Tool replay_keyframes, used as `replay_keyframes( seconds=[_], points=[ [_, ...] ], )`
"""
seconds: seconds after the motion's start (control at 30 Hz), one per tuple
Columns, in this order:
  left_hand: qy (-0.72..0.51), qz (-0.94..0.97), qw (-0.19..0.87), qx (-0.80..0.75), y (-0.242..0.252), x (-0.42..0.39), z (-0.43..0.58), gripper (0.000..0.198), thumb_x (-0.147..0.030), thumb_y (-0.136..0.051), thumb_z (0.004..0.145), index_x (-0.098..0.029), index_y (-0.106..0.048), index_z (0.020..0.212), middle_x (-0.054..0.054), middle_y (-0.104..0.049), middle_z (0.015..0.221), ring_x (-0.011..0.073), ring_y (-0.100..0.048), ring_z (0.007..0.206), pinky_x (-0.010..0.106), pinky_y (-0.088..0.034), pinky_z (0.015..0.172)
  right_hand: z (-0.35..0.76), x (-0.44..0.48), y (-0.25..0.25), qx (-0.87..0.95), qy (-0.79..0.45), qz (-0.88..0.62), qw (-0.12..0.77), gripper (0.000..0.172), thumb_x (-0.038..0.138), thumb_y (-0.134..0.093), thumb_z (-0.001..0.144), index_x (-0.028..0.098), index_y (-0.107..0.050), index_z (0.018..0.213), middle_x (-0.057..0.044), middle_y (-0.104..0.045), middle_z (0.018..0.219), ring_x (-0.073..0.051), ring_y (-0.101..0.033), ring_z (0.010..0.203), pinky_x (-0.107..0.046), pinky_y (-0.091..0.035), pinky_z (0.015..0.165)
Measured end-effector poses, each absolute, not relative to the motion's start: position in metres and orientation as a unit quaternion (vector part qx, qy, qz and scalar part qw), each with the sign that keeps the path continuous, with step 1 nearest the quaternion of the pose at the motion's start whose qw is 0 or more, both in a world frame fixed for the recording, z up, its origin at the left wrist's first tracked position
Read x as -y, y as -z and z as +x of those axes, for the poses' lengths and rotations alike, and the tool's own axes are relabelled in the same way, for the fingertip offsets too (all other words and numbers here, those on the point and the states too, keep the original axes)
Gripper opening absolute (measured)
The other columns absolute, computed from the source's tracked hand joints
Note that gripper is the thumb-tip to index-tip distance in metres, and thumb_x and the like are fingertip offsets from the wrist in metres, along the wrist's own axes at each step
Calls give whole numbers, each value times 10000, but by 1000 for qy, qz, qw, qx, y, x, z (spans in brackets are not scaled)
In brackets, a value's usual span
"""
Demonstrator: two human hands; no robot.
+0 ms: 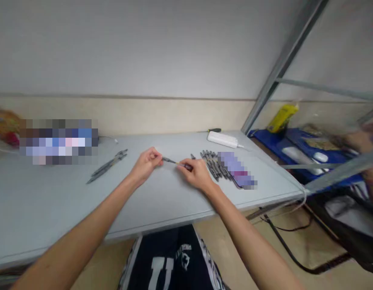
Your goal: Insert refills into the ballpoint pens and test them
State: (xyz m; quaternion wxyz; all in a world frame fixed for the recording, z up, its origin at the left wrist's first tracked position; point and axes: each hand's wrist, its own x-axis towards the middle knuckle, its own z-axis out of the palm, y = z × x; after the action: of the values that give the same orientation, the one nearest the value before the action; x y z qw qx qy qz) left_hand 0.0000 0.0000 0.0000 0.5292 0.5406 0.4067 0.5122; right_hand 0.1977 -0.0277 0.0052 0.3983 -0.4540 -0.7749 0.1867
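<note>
A slim dark pen (169, 160) spans the gap between my two hands above the grey table. My left hand (148, 161) pinches one end of it with closed fingers. The other end is gripped by my right hand (196, 173), whose fingers also cover part of a dark barrel. Whether the pen is in one piece or separated I cannot tell. Several dark pens (108, 166) lie bunched to the left of my left hand. Another row of pens (215, 166) lies side by side just right of my right hand.
A blurred-out phone (236, 171) lies beside the right-hand pens. Behind are a white power strip (222, 139) with a cable and a screwdriver (215, 130). A pixelated object (59, 143) stands at the left. A metal frame post (271, 84) rises at the table's right end.
</note>
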Motion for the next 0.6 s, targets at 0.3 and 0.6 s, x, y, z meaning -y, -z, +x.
replay_keyframes(
  seconds=[0.3, 0.6],
  points=[
    [-495, 568, 533, -385, 0, -2, 0, 298, -317, -698, 668, -170, -439, 668, -43, -553, 533, 79, -483, 532, 208, -322, 558, 202, 23, -8, 696, -423, -457, 358, 309, 391, -540, 788, 128, -667, 688, 58, -418, 415, -67, -324, 407, -217, -217, 436],
    [-444, 602, 541, -384, 2, -5, -5, 268, -337, -667, 707, -170, -457, 697, -31, -543, 549, 90, -481, 532, 225, -330, 548, 203, 20, -7, 574, -611, -430, 336, 297, 396, -583, 738, 111, -661, 753, 63, -460, 375, -48, -288, 321, -205, -174, 363]
  ],
)
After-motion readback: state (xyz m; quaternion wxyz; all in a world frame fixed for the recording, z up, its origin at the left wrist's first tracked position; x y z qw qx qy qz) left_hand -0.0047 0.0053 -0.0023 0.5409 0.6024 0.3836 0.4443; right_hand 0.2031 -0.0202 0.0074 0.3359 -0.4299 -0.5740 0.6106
